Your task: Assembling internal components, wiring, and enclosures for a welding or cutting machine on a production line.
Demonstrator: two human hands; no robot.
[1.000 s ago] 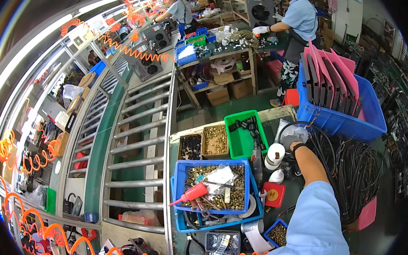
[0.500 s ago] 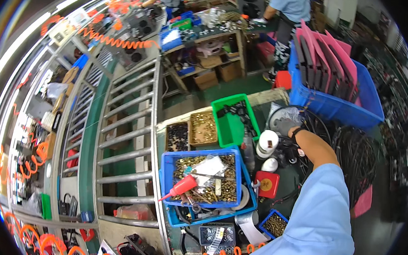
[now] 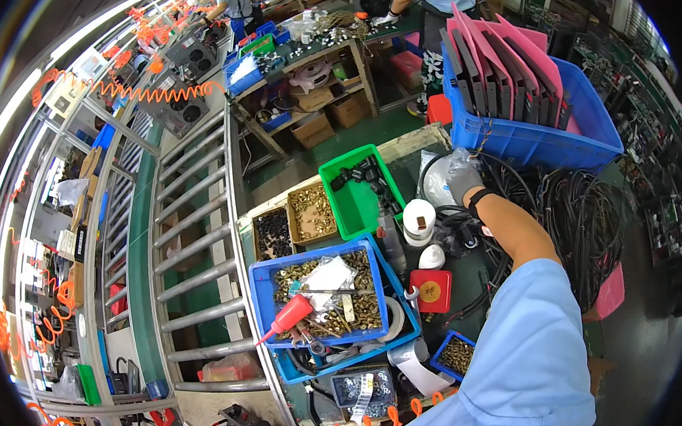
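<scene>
My right hand (image 3: 463, 181), in a grey glove with a black band at the wrist, reaches across to the far right part of the bench. Its fingers close on a crumpled clear plastic bag (image 3: 438, 179); the fingertips are partly hidden by the plastic. Black cable coils (image 3: 507, 176) lie around and under the hand. Nearer to me stand a white round container (image 3: 419, 219) and a smaller white bottle (image 3: 432, 257), with a red square box (image 3: 431, 291) below them. My left hand is out of sight.
A large blue crate (image 3: 517, 138) with pink and black panels stands behind the hand. Left of it are a green bin (image 3: 356, 218) and a blue tray (image 3: 262, 286) of brass fittings. A roller conveyor (image 3: 204, 279) runs along the left. Two other people work farther back.
The whole view has shifted, so the bench appears farther left and higher. My right hand has moved onto the plastic bag, which now shows more fully beside the fingers.
</scene>
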